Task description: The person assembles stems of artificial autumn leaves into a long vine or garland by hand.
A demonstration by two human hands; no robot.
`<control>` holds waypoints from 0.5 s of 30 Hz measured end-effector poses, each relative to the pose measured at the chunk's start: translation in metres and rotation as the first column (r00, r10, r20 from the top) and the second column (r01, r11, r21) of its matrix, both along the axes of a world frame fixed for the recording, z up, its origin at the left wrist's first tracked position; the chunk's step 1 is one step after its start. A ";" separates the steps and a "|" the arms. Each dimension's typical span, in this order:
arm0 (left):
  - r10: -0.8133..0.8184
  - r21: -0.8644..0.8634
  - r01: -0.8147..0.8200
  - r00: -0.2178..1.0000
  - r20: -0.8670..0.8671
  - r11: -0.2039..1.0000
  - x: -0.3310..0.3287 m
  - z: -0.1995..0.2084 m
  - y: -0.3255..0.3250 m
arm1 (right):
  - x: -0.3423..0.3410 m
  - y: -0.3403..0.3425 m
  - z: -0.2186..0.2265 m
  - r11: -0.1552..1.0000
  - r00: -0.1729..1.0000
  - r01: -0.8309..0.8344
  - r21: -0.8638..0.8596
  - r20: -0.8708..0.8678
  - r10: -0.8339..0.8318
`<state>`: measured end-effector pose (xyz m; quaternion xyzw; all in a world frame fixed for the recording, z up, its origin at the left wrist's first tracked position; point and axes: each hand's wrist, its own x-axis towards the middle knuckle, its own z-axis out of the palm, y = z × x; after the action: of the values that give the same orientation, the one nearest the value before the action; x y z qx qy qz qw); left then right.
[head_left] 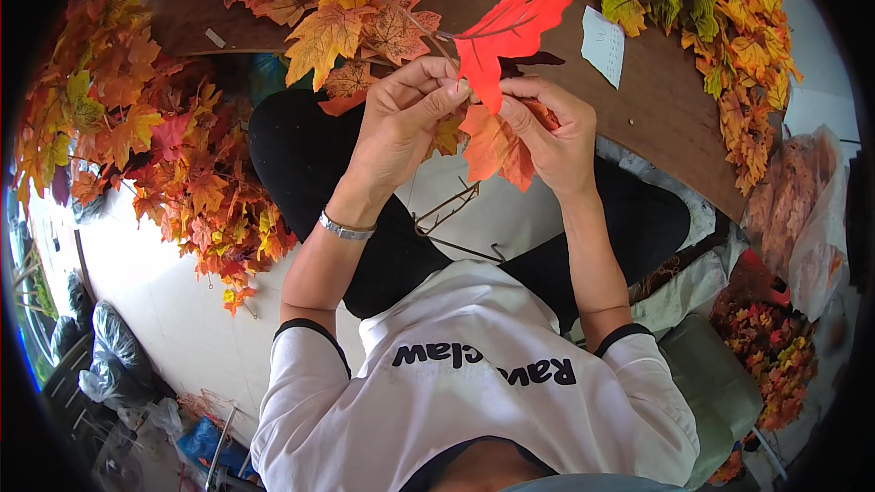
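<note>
Both hands meet above my lap at a stem of artificial maple leaves. A bright red leaf (524,23) rises between them, and an orange leaf (497,146) hangs below. My left hand (410,109) is closed, thumb and fingers pinching near the base of the red leaf. My right hand (558,132) is closed too, pinched at the red leaf's lower edge beside the orange one. The exact spot under the fingertips is hidden. Yellow-orange leaves (333,32) on the same or a neighbouring stem lie just beyond my left hand; I cannot tell which.
A brown table (674,118) spans the far side, with a white paper slip (602,46) on it. Leaf bunches hang at the left (196,173) and drape over the table's right end (738,46). Plastic-wrapped leaves (802,210) stand at right. A twiggy wire stem (447,210) shows below my hands.
</note>
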<state>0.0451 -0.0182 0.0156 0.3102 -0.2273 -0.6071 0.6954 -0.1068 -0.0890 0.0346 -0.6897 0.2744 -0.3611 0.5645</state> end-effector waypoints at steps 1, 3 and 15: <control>-0.001 -0.004 0.001 1.000 0.004 1.000 0.000 0.000 0.000 | 0.000 0.000 0.001 1.000 1.000 0.000 0.000 0.000 0.000; -0.004 0.005 0.004 1.000 0.006 1.000 -0.001 0.000 0.000 | 0.001 0.002 0.003 1.000 1.000 0.013 0.001 0.011 -0.013; -0.001 0.066 -0.006 0.995 0.101 0.998 0.000 -0.004 0.001 | 0.008 0.010 0.003 0.994 0.994 0.075 0.079 0.077 -0.081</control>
<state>0.0455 -0.0168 0.0119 0.3638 -0.2416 -0.5969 0.6730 -0.0989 -0.0788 0.0381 -0.6414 0.2921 -0.3995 0.5863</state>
